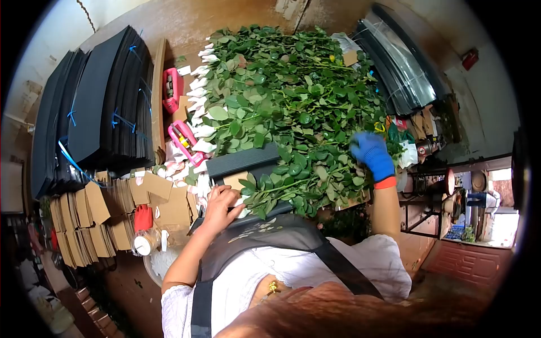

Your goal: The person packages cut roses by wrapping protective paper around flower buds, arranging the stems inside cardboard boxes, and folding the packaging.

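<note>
Across the middle of the scene, from far to near, lies a broad bed of leafy stems (293,96), its white-wrapped ends (198,93) to the left. Good handling here probably means keeping the stems parallel and those ends level, with light pressure so that the leaves do not bruise. At the near left of the bed, a ridged dark sheet (242,160) is best kept square to the stems. The gloved right hand (373,156) is at the bed's right side, fingers partly bent; spreading the touch over several stems should suit better than pinching one. The bare left hand (220,207) is at the near left, fingers loosely bent and thumb apart, beside a small cardboard piece (236,180); it would serve best as a light steadying stop.

Foliage hides the surface beneath and most individual stems. The ridged sheet's lower part is overlapped by leaves. The right fingertips are hard to separate from the leaves, and whether either hand has hold of anything cannot be told. Wrapping hides the stem ends themselves.
</note>
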{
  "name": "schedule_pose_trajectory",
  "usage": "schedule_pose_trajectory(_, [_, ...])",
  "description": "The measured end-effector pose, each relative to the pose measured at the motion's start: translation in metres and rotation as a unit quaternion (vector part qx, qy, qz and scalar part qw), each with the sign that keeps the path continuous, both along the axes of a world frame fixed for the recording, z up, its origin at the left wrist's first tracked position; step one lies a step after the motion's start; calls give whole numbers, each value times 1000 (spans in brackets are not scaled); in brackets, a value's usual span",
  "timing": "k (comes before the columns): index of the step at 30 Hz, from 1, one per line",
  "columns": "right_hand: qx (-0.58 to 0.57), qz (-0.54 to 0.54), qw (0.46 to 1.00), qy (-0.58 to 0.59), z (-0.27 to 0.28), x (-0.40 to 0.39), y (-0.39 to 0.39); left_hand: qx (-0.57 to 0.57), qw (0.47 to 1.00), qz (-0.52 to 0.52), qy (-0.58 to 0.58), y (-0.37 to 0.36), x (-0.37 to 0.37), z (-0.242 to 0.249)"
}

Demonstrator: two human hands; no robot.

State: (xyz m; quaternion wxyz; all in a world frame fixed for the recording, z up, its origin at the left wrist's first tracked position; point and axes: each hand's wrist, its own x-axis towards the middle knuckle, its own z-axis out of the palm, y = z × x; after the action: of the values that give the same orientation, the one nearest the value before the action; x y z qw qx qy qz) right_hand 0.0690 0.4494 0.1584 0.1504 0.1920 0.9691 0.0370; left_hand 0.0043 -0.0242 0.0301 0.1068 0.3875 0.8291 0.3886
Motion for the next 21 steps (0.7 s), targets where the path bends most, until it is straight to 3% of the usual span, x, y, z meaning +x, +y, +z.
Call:
schedule_pose_trajectory(1, [97,31,989,108,6,-16,-16,-15,1000,3,20,1,1,-1])
schedule_pose_trajectory(3, [-41,153,941,298,9,-61,-50,-20,998,2,65,5,2,8])
schedule_pose_trajectory(4, [-135,240,873,401,-5,-84,-62,-15,996,3,84,6,2,11])
schedule_pose_trajectory(6, [-63,315,885,336,-34,-128,-81,1,990,4,140,7,0,19])
schedule_pose_trajectory(8, [-36,345,888,302,-66,-162,-94,-4,996,-6,88,3,2,15])
schedule_pose_trajectory(11, [21,253,964,84,-73,-196,-104,-1,998,-29,59,2,0,17])
schedule_pose_trajectory(12, [62,270,944,178,-71,-201,-100,2,998,-35,49,2,-1,18])
schedule_pose_trajectory(15, [8,296,848,440,-9,-175,-117,12,999,-36,39,6,2,18])
schedule_pose_trajectory(19, [-60,375,809,449,33,-139,-120,20,999,-39,23,3,-3,10])
schedule_pose_trajectory(20, [-100,414,774,468,52,-127,-129,24,999,-32,10,3,-3,7])
schedule_pose_trajectory(21, [-105,450,787,408,52,-115,-127,25,999,-25,-6,1,0,3])
